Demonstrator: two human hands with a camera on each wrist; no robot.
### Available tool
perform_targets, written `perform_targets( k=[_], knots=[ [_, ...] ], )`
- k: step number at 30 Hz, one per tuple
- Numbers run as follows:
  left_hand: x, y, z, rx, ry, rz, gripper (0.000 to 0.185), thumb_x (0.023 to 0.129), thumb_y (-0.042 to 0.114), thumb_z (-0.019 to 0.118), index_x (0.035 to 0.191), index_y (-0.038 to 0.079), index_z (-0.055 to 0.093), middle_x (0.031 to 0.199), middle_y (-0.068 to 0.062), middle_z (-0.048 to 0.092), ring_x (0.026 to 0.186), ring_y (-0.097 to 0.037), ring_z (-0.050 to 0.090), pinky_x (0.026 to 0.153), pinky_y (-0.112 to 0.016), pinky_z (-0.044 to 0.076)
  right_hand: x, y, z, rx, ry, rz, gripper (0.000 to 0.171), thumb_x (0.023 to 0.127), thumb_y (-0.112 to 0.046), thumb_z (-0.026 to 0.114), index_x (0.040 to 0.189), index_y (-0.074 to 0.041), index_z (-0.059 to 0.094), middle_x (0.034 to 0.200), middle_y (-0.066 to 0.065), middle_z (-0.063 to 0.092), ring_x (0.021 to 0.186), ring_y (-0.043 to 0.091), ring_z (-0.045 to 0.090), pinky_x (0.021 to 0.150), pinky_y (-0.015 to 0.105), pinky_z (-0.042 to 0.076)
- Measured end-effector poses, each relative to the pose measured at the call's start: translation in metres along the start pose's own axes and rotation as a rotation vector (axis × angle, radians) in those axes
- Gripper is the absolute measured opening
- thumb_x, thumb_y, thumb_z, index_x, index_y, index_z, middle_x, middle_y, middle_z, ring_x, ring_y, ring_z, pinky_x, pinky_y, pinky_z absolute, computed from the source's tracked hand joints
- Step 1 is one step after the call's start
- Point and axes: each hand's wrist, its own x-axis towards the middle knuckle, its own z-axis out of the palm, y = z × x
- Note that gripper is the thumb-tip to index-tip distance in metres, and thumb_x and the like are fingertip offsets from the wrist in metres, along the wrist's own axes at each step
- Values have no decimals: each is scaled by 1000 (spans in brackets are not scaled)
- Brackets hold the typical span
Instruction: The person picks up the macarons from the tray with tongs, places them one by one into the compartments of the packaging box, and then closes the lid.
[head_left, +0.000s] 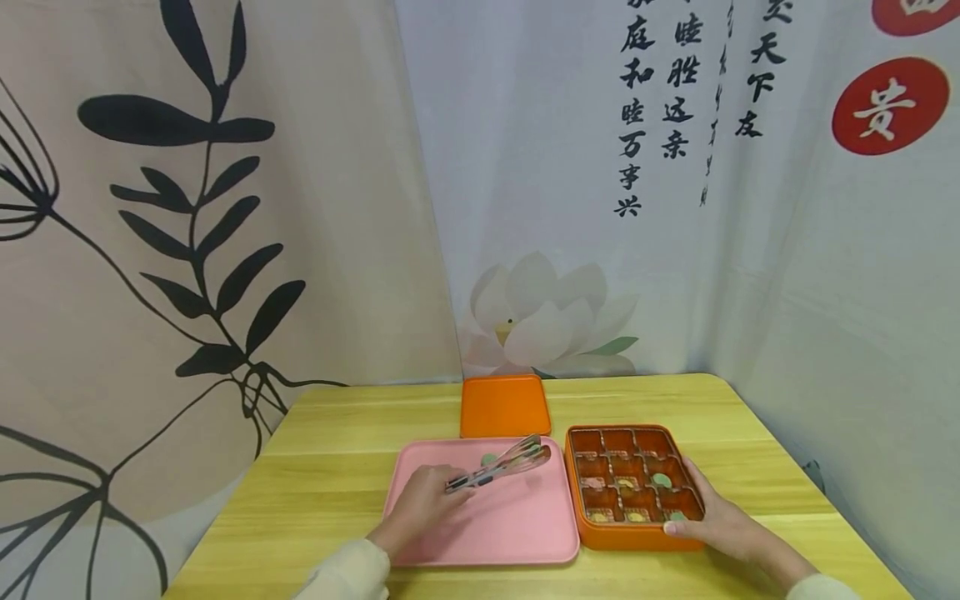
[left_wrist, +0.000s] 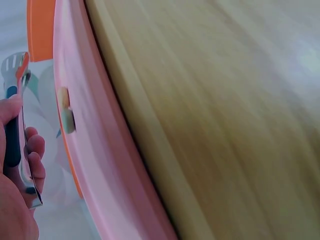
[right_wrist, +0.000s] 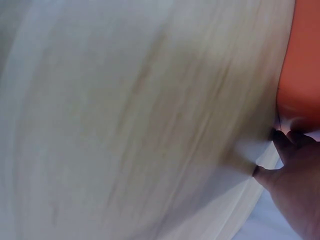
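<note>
My left hand (head_left: 427, 500) holds metal tongs (head_left: 495, 468) with dark grips over the pink tray (head_left: 517, 529). The tongs' heads point right and away; in the left wrist view, one head is slotted. A small green piece (head_left: 488, 459) lies towards the tray's back, and that view shows a tan piece (left_wrist: 63, 97) beside a green one (left_wrist: 68, 121). My right hand (head_left: 723, 521) grips the near right corner of an orange box (head_left: 637, 538), thumb at the front rim, fingers along the side. Small green, yellow and pinkish pieces occupy several of its compartments.
Behind the pink tray lies an orange lid or shallow tray (head_left: 504, 406). All of it stands on a wood-grain table (head_left: 300, 492), with a printed curtain (head_left: 360, 208) hanging behind and at the sides. The box stands close against the tray's right edge.
</note>
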Motion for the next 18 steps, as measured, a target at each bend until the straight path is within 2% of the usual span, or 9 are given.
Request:
perform_targets(
  k=[7, 14, 18],
  knots=[
    [18, 13, 13, 31, 0, -21, 10, 87, 28, 78, 85, 19, 74, 74, 14, 61, 63, -4, 47, 62, -26, 43, 1, 2, -1, 11, 0, -17, 112, 92, -27, 71, 154, -7, -21, 153, 40, 11, 129, 46, 45, 100, 50, 41],
    [43, 31, 24, 46, 15, 33, 12, 88, 28, 77, 80, 21, 71, 64, 16, 52, 59, -3, 43, 57, -23, 38, 0, 3, -1, -30, 12, 17, 112, 92, -30, 71, 155, -8, -19, 152, 41, 16, 126, 45, 48, 99, 56, 42],
    [54, 41, 30, 22, 12, 38, 14, 88, 27, 77, 78, 21, 69, 62, 16, 48, 58, -3, 41, 55, -22, 36, 0, 1, -1, -26, 10, 20, 111, 92, -31, 70, 155, -8, -18, 152, 41, 16, 125, 46, 49, 98, 58, 42]
  ],
)
